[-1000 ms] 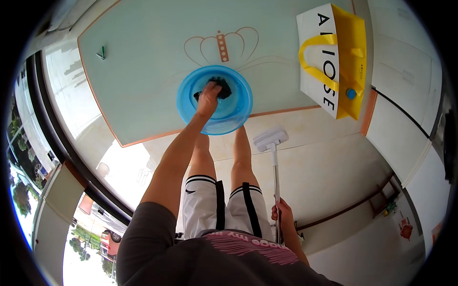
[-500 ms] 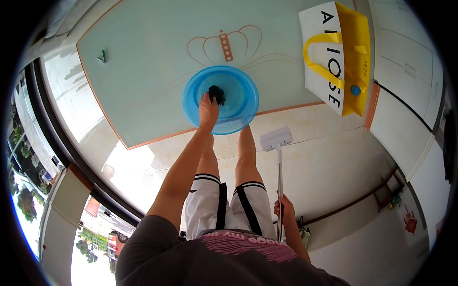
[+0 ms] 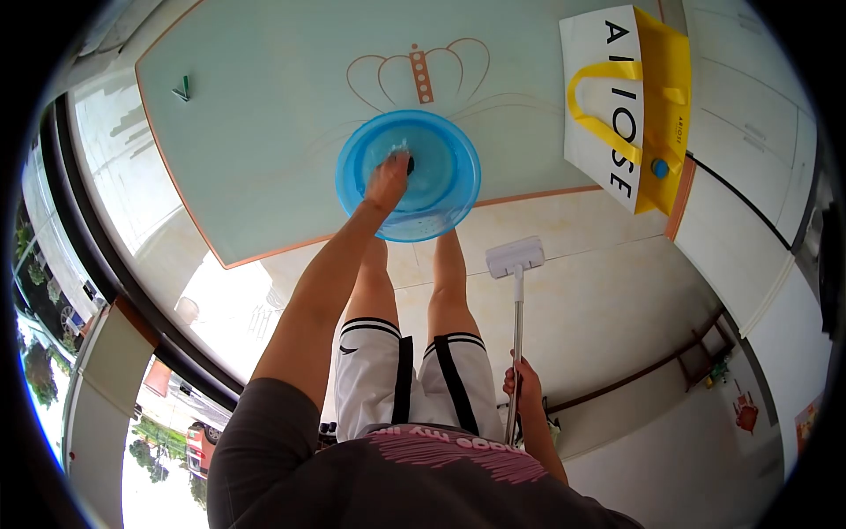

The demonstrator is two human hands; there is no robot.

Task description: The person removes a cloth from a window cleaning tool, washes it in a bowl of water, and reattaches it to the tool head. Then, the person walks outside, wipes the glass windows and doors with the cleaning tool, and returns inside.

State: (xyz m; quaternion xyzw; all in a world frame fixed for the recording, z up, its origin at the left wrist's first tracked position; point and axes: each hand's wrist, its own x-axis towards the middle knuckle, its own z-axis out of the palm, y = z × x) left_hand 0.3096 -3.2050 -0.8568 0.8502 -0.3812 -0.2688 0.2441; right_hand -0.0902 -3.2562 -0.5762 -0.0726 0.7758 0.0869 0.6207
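My left hand (image 3: pixel 388 183) reaches down inside a round blue basin (image 3: pixel 346 176). Its fingers are closed, and part of a dark cloth (image 3: pixel 411 166) shows beside them; most of the cloth is hidden. Water (image 3: pixel 399 145) splashes just beyond the fingertips. At lower right, my right hand (image 3: pixel 524 383) is wrapped round the silver pole of a flat mop (image 3: pixel 518 322). The mop's white rectangular head (image 3: pixel 515 257) is at the far end of the pole, to the right of my legs.
The basin rests at the edge of a pale green surface (image 3: pixel 256 176) with a crown drawing. A white and yellow shopping bag (image 3: pixel 599 110) stands at right, near white cabinets (image 3: pixel 749 123). A small green object (image 3: pixel 181 89) lies at left. Light tiles (image 3: pixel 599 264) cover the floor.
My left hand has gone lower into the basin, and the dark cloth, in plain sight before, is now mostly hidden. A splash has appeared. My right hand keeps hold of the mop.
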